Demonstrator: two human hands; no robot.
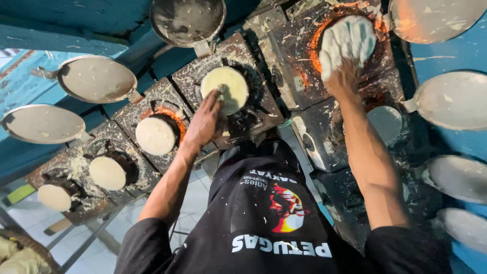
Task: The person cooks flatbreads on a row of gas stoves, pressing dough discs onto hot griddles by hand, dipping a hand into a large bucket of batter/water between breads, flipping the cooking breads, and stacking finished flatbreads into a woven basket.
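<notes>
A row of batter-spattered stoves [238, 56] is curving round the person, each burner carrying a small pan, with round metal lids [96, 78] lying open along the blue counter behind them. Four pans on the left are holding pale batter: one [55, 197] at the far end, then another [107, 173], then one [154, 135] sitting over a glowing orange burner [175, 115], then the batter-filled pan [224, 87]. The left hand [204, 123] is reaching to that last pan, fingertips touching its near rim; whether it is gripping I cannot tell. The right hand [341, 78] is clutching a crumpled white cloth [348, 41], pressing it into the pan on the red-hot burner [318, 38].
</notes>
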